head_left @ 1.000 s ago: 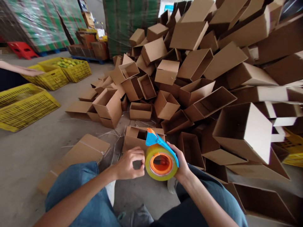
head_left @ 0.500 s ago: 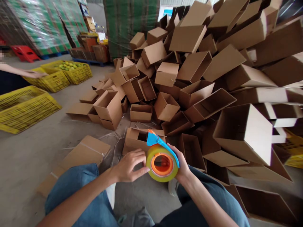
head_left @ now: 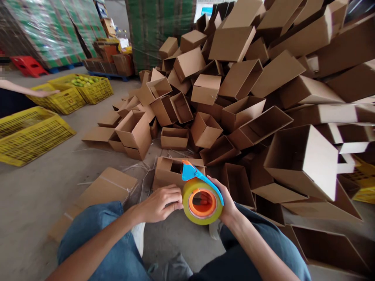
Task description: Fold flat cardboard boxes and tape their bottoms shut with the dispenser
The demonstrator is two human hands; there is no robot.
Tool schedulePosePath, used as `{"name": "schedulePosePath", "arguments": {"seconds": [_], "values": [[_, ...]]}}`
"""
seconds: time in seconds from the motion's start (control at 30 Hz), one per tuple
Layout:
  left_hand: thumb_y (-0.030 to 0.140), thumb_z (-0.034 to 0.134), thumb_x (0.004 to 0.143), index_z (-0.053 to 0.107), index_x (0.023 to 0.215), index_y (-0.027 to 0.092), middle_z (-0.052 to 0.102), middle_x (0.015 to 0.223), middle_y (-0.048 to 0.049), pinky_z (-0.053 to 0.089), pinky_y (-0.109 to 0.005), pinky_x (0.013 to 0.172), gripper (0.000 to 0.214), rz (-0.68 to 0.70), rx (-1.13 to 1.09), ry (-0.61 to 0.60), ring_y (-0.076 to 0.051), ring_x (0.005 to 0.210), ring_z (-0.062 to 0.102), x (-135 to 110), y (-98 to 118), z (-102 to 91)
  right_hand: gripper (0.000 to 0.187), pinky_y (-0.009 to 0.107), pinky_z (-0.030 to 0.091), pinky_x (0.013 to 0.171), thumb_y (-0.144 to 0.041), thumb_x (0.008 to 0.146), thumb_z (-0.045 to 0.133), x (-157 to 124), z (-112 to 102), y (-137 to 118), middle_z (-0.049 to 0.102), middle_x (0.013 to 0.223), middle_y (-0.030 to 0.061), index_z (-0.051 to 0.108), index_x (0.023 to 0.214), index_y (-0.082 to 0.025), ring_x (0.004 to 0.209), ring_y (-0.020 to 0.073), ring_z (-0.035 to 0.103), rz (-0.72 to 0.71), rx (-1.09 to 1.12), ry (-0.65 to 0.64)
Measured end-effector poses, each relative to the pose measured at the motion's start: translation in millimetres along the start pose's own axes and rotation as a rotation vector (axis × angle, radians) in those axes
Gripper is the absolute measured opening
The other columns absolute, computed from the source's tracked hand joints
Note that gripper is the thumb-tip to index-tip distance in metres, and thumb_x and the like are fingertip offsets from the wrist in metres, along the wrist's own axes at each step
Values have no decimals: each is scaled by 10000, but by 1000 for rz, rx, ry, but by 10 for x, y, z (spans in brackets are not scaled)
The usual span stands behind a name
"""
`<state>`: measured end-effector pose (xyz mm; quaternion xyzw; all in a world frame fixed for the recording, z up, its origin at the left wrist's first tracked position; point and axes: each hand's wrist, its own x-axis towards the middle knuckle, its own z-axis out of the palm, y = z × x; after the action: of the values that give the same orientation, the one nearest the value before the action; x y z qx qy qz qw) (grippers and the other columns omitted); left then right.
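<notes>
My right hand (head_left: 227, 201) grips a tape dispenser (head_left: 215, 187) from its right side, the fingers wrapped behind it. The dispenser has a blue body, an orange tip at the top and an orange hub. A roll of yellowish packing tape (head_left: 187, 208) sits on the hub, facing me. My left hand (head_left: 162, 203) has thumb and fingertips pinched together on the tape at the roll's left edge; no loose strip shows between them. Just beyond the dispenser, an open cardboard box (head_left: 164, 175) rests on the floor.
A big heap of open cardboard boxes (head_left: 206, 130) fills the front and right. Flattened cardboard (head_left: 108, 187) lies by my left knee. Yellow crates (head_left: 35, 136) stand at left, one with green fruit (head_left: 84, 80). Another person's arm (head_left: 29, 89) reaches over a crate.
The thumb and fingers of my left hand have closed from an apart posture into a pinch at the roll's edge. The dispenser has shifted very slightly right.
</notes>
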<state>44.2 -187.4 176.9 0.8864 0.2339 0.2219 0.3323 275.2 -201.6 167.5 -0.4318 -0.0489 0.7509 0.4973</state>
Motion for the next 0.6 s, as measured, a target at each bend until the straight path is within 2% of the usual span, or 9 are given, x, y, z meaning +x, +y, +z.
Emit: {"name": "schedulePosePath", "arguments": {"seconds": [0.2,0.37,0.6], "values": [[241,447,990,509,784,193,566,823,-24,404,-271,726,220,-4,4,-21,-162,789,504,-13,51,-13,96,352,571,805,-282,747,720,-16,0,-6,745,722,7,664,731,-205,764,232,716,-2,-44,-4],[225,495,937,513,819,196,573,828,-22,423,-272,742,123,-49,-34,48,-163,796,535,-6,96,-15,117,364,575,804,-286,788,664,-2,-6,3,747,734,31,679,738,-181,755,232,712,15,2,-28],[231,497,933,498,832,201,556,841,-22,422,-278,728,106,-131,-20,159,-162,794,541,-12,56,64,185,368,577,803,-299,847,602,15,26,-4,735,692,37,680,733,-176,743,227,707,-31,46,37]]}}
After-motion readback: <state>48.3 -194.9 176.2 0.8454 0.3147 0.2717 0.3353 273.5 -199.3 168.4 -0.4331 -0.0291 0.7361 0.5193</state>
